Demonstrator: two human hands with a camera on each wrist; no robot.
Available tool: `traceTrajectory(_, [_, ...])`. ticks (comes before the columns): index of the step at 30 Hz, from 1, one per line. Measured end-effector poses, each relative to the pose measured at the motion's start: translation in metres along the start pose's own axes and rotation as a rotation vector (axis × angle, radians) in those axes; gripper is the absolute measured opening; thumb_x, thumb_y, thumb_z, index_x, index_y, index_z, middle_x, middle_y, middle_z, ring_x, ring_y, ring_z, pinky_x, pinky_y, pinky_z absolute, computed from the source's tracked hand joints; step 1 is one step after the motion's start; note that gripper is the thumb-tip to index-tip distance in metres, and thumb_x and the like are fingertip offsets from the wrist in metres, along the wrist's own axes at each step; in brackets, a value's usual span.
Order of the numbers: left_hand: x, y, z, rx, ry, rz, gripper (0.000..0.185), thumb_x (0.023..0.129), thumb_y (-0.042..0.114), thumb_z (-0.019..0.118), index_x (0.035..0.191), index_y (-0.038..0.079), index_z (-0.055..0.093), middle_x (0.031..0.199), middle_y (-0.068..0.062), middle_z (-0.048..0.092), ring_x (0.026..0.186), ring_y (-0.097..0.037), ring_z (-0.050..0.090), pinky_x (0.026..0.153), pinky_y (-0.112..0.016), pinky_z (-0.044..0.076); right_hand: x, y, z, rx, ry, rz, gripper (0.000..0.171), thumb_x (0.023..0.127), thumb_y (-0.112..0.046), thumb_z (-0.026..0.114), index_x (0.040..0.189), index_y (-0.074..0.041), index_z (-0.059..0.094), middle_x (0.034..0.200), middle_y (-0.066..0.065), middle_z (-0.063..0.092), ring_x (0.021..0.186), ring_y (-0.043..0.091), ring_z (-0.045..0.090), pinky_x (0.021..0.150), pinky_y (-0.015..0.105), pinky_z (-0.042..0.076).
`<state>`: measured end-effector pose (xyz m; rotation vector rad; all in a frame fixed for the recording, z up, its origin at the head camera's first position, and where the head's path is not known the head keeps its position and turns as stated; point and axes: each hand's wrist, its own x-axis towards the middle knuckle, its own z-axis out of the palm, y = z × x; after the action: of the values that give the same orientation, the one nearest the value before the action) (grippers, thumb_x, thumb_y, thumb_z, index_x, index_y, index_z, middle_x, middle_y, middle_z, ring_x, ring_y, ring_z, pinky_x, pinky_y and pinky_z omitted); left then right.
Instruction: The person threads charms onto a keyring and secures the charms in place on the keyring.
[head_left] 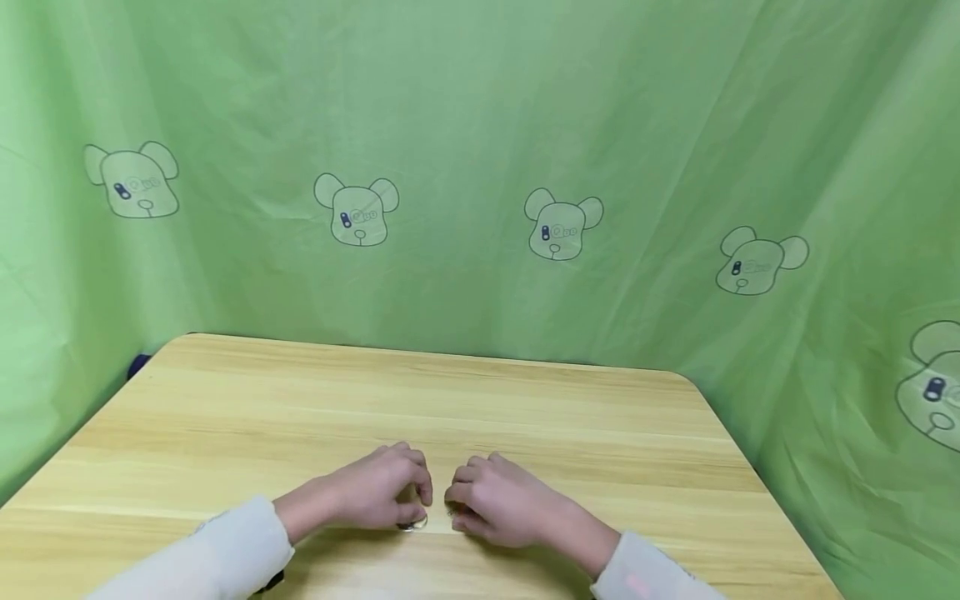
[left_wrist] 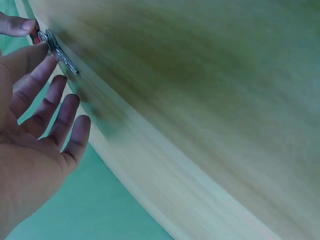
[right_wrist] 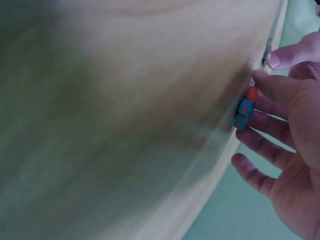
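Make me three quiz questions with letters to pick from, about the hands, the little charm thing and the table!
1. Where are both hands?
A. near the front edge of the table
B. at the far edge
C. off the table

2. What colours is the little charm?
A. yellow and black
B. red-orange and blue
C. white

3. How are the left hand's fingers?
A. in a tight fist
B. spread, fairly straight
C. hidden

Answers:
1 A: left hand and right hand lie close together on the table nearest the camera.
2 B: the charm shows those colours.
3 B: the fingers lie apart.
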<state>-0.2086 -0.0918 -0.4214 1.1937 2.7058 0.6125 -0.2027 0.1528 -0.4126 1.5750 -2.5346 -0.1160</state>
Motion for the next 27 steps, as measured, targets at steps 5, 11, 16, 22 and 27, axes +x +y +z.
traceTrajectory(5, [0.0028,0.0002,0.0002,-0.004,-0.008,0.02,0.01,0.086,0.023,0.078,0.086,0.029,0.069,0.092,0.019,0.057,0.087,-0.005,0.045,0.08,-0.028,0.042,0.0011,-0.0011,0.0019,0.01,0.022,-0.011,0.011,0.095,-0.031,0.073,0.098,-0.021,0.072,0.092,-0.012,0.063,0.084,0.006,0.055,0.069,0.02,0.038])
traceTrajectory(11, [0.0067,0.0017,-0.0007,-0.008,-0.041,0.033,0.018,0.083,0.018,0.077,0.078,0.03,0.064,0.084,0.016,0.053,0.081,-0.006,0.043,0.077,-0.027,0.038,0.0019,-0.0033,0.0004,0.007,-0.014,0.027,0.009,0.095,-0.031,0.073,0.096,-0.021,0.073,0.089,-0.013,0.064,0.081,0.006,0.054,0.068,0.02,0.038])
traceTrajectory(16, [0.008,0.0015,-0.0007,-0.009,-0.084,0.021,0.021,0.087,0.019,0.075,0.077,0.03,0.061,0.081,0.015,0.052,0.081,-0.007,0.041,0.077,-0.028,0.036,0.0025,-0.0048,-0.0016,0.002,-0.028,0.055,0.006,0.095,-0.027,0.073,0.096,-0.021,0.075,0.089,-0.013,0.066,0.081,0.006,0.056,0.068,0.02,0.037])
traceTrajectory(22, [0.0091,-0.0031,-0.0021,-0.099,-0.131,0.002,0.02,0.091,0.015,0.071,0.078,0.028,0.062,0.079,0.016,0.053,0.079,-0.005,0.045,0.089,-0.032,0.039,0.0037,-0.005,-0.0014,-0.031,-0.023,0.061,0.003,0.091,-0.021,0.078,0.093,-0.022,0.076,0.086,-0.013,0.065,0.08,0.006,0.057,0.066,0.019,0.036])
traceTrajectory(27, [0.009,-0.0073,-0.0028,-0.284,-0.132,-0.008,0.018,0.094,0.004,0.067,0.083,0.018,0.065,0.073,0.013,0.059,0.064,0.0,0.052,0.076,-0.025,0.052,0.0048,-0.0059,-0.0006,-0.105,-0.043,0.051,0.004,0.092,-0.023,0.077,0.094,-0.022,0.074,0.085,-0.013,0.063,0.079,0.005,0.054,0.067,0.019,0.036])
